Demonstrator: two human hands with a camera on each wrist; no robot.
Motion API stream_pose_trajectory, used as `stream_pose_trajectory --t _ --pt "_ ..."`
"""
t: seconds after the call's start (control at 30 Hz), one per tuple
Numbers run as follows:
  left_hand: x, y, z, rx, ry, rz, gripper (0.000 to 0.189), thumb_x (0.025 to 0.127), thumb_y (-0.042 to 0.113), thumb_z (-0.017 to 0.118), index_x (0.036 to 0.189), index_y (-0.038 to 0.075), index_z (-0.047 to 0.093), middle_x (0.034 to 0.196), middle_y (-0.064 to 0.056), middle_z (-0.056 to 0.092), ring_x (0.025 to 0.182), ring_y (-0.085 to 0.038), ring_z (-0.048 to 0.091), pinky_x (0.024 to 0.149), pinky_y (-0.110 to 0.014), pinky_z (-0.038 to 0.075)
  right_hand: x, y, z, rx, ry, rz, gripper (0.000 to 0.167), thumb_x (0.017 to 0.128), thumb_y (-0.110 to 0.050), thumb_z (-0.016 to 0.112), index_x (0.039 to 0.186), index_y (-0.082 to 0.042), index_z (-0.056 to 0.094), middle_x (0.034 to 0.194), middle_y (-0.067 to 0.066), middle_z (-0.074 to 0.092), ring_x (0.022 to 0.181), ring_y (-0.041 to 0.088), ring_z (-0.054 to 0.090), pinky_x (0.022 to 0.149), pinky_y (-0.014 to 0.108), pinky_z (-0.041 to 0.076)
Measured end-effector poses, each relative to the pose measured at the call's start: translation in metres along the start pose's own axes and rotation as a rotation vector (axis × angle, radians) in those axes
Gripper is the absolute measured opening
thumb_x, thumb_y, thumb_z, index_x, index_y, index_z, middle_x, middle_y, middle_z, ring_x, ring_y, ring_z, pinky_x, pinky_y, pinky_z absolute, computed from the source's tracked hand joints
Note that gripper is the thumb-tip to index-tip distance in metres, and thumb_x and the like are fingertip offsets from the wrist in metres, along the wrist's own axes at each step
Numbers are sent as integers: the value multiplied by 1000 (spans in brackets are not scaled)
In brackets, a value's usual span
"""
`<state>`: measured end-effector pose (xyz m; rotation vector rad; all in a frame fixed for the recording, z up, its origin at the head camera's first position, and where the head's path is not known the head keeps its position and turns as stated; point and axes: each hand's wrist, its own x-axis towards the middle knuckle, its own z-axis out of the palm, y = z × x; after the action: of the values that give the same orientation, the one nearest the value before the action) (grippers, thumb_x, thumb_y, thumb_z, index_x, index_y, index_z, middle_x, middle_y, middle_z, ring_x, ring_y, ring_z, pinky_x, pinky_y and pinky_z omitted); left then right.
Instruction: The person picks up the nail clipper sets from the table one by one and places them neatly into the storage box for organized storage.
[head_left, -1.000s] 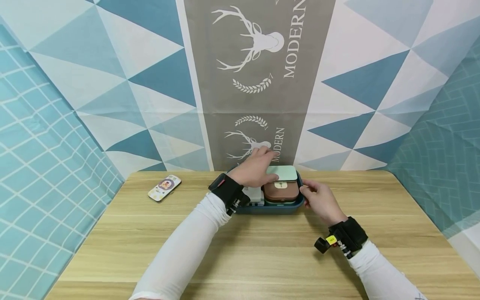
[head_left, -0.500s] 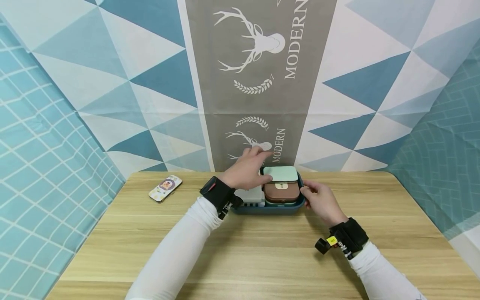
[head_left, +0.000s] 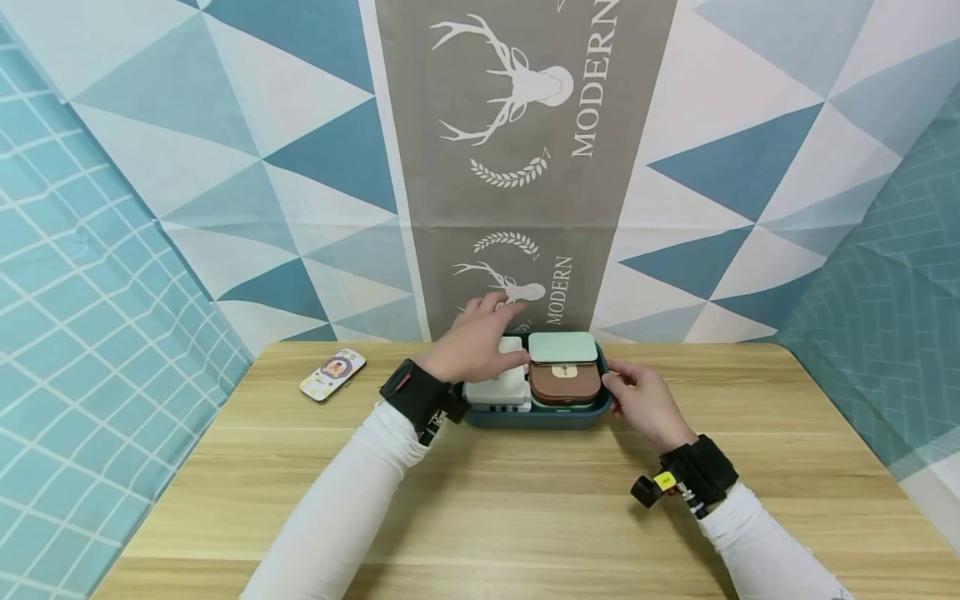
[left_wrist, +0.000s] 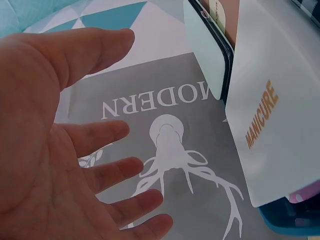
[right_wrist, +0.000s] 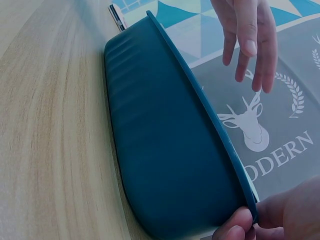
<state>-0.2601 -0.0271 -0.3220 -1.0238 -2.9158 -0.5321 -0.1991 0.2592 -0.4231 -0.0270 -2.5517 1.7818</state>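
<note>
A dark blue bin (head_left: 536,419) stands at the back of the wooden table. Inside it, on the left, sits a white case (head_left: 495,390) lettered "MANICURE" in the left wrist view. A brown case (head_left: 566,385) and a mint-green lidded case (head_left: 562,347) fill its right side. My left hand (head_left: 474,342) hovers over the bin's left part, fingers spread and holding nothing, as the left wrist view confirms. My right hand (head_left: 643,400) pinches the bin's right rim between thumb and fingers, which shows up close in the right wrist view. Part of the white case is hidden behind my left hand.
To the left on the table lies a flat white rectangular item (head_left: 333,375) with a round picture on it. A patterned cloth backdrop (head_left: 675,208) rises right behind the bin. Black camera straps (head_left: 697,471) sit on both wrists.
My left hand has moved left, away from the mint-green case, uncovering more of it and of the white case. My right hand stays at the bin's rim.
</note>
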Motion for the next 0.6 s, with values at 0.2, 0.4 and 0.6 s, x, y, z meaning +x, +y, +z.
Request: stream_pose_trajectory --t 0.2,0.4,0.6 --pt "-7 -5 -1 -5 16 -11 77 102 45 71 165 13 39 171 -17 26 153 -44 28 122 -61 27 1 0 0 -5 1 7 44 113 -12 52 153 7 50 99 17 56 71 20 58 62 33 55" --pt "-15 -12 -3 -11 15 -24 78 102 45 71 166 13 38 170 -17 27 153 -43 26 120 -63 28 1 -1 -1 -1 -2 11 44 113 -12 52 154 6 50 100 18 56 71 19 58 62 33 55" --pt "-23 -22 -3 -16 45 -21 78 101 46 71 164 12 41 167 -18 31 150 -44 31 118 -62 31 0 0 0 -2 0 14 44 113 -13 52 153 6 50 101 18 57 71 19 58 62 33 56"
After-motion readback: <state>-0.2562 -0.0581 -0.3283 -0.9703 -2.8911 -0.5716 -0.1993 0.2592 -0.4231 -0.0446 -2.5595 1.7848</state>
